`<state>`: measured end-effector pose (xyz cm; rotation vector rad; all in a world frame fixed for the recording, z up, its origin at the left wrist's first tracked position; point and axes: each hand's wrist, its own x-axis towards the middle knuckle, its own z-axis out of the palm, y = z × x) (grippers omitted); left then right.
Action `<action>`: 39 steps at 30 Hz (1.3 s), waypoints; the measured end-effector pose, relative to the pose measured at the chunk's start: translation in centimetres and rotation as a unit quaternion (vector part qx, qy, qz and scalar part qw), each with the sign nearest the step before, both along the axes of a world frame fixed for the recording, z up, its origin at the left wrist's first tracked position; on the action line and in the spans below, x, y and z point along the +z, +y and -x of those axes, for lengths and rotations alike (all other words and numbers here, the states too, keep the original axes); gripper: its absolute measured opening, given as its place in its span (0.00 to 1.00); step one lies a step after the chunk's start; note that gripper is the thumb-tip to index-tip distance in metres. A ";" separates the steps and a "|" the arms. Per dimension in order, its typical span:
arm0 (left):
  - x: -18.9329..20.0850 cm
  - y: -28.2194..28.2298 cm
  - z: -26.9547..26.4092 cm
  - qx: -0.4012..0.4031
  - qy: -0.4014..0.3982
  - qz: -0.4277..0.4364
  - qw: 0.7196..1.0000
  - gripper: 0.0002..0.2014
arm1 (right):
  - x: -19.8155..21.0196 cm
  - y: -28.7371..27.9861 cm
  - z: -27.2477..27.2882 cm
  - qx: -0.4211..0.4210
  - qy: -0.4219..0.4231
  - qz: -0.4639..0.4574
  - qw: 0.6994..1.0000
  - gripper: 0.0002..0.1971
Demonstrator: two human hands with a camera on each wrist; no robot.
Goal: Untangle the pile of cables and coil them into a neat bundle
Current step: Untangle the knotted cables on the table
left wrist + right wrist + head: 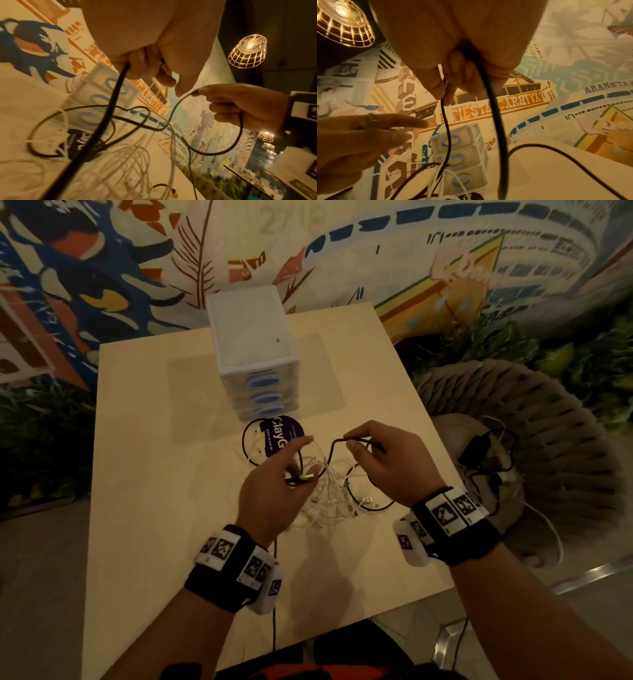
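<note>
Task judged early: the pile of cables (329, 491) is seen loose and knotted on the table (164, 474), white cables (325, 505) mixed with a black cable (334, 445), nothing coiled yet. Separating each cable and winding the bundle are all left to do.

The black cable is pinched by the right hand (387, 463) between thumb and fingertips, raised above the pile; in the right wrist view two black runs are seen dropping from that grip toward the heap. Another black length is clasped in the curled lower fingers of the left hand (274, 491), with a yellow-green connector tip (306, 476) showing at that grip; index finger is held out straight. Whether both grips are on one cable cannot be told.

The pile lies directly below and between the two hands, near the table's right edge, just in front of a small drawer unit (257, 361) and a round dark sticker (281, 434). One black loop (248, 446) is spread to the left of the sticker. A woven chair (548, 446) with a charger on it is seen beside the table.
</note>
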<state>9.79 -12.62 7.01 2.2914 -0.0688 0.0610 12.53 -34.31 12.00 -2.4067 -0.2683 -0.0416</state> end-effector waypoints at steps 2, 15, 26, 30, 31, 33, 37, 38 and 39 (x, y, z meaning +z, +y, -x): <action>-0.1 -1.4 -0.7 -0.041 0.021 -0.039 0.998 0.24 | 0.4 0.7 0.5 0.016 -0.006 0.004 1.000 0.05; -3.8 0.7 -1.6 -0.019 0.073 -0.152 0.986 0.11 | 0.4 -3.2 -1.4 -0.086 -0.077 -0.124 0.986 0.06; -2.8 1.6 -0.9 -0.009 0.038 -0.121 0.992 0.10 | -6.6 -3.2 -1.6 -0.030 0.116 0.121 0.985 0.33; -2.8 1.3 -0.9 -0.014 0.036 -0.109 0.993 0.10 | -4.9 2.0 -0.5 0.133 0.068 0.090 0.985 0.21; -2.8 1.3 -1.0 -0.014 0.035 -0.101 0.994 0.10 | -4.8 3.2 -0.5 0.156 0.083 0.099 0.979 0.18; -2.7 1.4 -1.1 -0.017 0.042 -0.098 0.994 0.11 | -5.0 4.2 -0.9 0.154 0.110 0.107 0.976 0.15; -2.5 2.0 -1.1 -0.011 0.056 -0.130 0.990 0.11 | -4.5 3.1 -1.7 0.139 0.074 0.099 0.982 0.11; -2.6 2.3 -1.1 -0.004 0.061 -0.142 0.988 0.11 | -4.1 2.5 -1.9 0.142 0.047 0.090 0.985 0.10; -2.7 2.5 -1.1 0.005 0.071 -0.154 0.986 0.11 | -3.7 1.9 -1.9 0.140 0.023 0.072 0.987 0.10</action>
